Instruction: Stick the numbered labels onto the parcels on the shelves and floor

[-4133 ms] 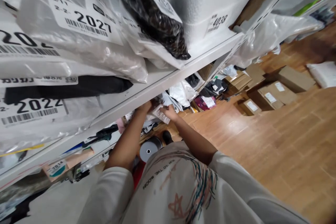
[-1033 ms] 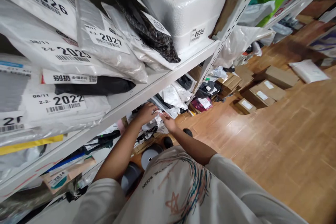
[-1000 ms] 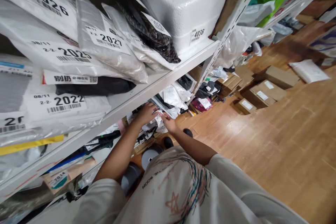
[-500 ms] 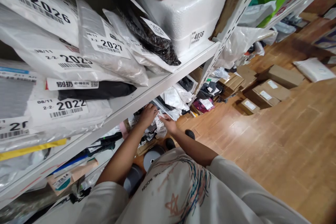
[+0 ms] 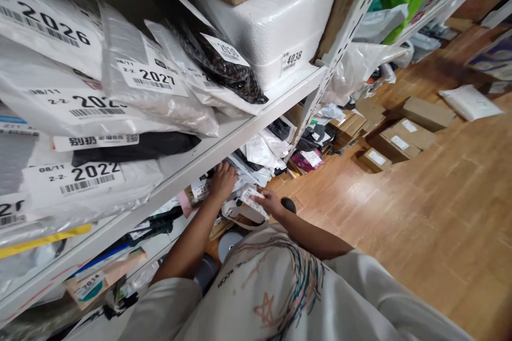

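My left hand (image 5: pixel 224 180) reaches in at the lower shelf, its fingers bunched and bent over the bagged parcels there. What lies under its fingertips is hidden. Just left of it is a white barcode label (image 5: pixel 201 189) on a parcel. Between thumb and fingers, my right hand (image 5: pixel 270 203) pinches a strip of white printed number labels (image 5: pixel 253 201), held over the space in front of my shirt. A pale looped strip (image 5: pixel 240 219) hangs below the labels. Grey plastic parcels (image 5: pixel 245 168) lie just beyond my left hand.
The upper shelf (image 5: pixel 224 144) holds labelled bags, such as the one marked 2027 (image 5: pixel 150 77), and a white foam box (image 5: pixel 276 26). A perforated upright (image 5: pixel 332 58) stands at the shelf end. Cardboard boxes (image 5: pixel 404 136) and a white parcel (image 5: pixel 470 102) lie on the wooden floor (image 5: pixel 380 224).
My hands have moved apart. The left has left the label strip and rests at the parcels; the right has shifted slightly right and down, keeping the strip, which is now tilted.
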Demonstrator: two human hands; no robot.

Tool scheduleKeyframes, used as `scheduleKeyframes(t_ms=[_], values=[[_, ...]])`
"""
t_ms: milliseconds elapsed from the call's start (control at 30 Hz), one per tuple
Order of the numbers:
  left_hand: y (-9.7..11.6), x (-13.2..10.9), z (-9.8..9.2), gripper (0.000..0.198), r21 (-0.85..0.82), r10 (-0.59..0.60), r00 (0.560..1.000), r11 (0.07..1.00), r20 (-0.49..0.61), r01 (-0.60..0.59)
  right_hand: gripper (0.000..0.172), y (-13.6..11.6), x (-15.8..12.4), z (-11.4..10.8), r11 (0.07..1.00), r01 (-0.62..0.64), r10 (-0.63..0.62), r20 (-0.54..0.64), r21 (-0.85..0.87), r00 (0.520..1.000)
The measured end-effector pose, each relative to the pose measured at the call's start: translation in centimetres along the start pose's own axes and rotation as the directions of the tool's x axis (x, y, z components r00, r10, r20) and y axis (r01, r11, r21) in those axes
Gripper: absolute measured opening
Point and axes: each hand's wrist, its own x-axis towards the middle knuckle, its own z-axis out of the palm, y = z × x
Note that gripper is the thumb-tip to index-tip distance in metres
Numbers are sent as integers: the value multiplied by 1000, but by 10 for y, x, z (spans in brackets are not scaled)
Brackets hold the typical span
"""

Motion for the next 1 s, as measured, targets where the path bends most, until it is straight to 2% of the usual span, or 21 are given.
scheduleKeyframes(t_ms=[100,133,167,233,300,367,433,567,667,833,1000], values=[[13,-5,-2,22,-17,-114,989,993,-97,113,39,-6,-22,-31,999,-2,4,60,-36,998],[18,-6,-4,28,-32,-117,986,993,-119,114,38,-10,-28,-40,999,-5,7,84,-32,996],[23,-8,-7,32,-49,-78,990,996,-116,73,36,-14,-33,-48,1000,-9,12,104,-25,995],[31,-8,-13,29,-97,124,992,987,-33,-126,36,-25,-38,-59,1000,-5,4,141,5,990],[35,-5,-18,22,-152,335,938,935,84,-321,38,-35,-34,-62,999,26,-33,183,40,983],[36,0,-20,18,-179,410,900,906,148,-384,38,-40,-23,-58,996,62,-76,217,66,973],[36,4,-21,17,-167,394,903,915,173,-367,40,-41,-8,-49,994,84,-98,233,70,968],[45,8,-15,24,-94,285,942,958,176,-273,42,-34,17,-29,993,110,-119,246,52,962],[53,7,-8,23,-30,201,966,980,162,-198,41,-26,29,-21,991,135,-137,195,25,971],[62,7,2,17,54,82,987,994,138,-90,47,-18,38,-21,986,164,-164,1,-27,987],[69,4,11,15,120,-21,996,993,86,10,45,-9,36,-25,994,106,-106,10,-38,994]])
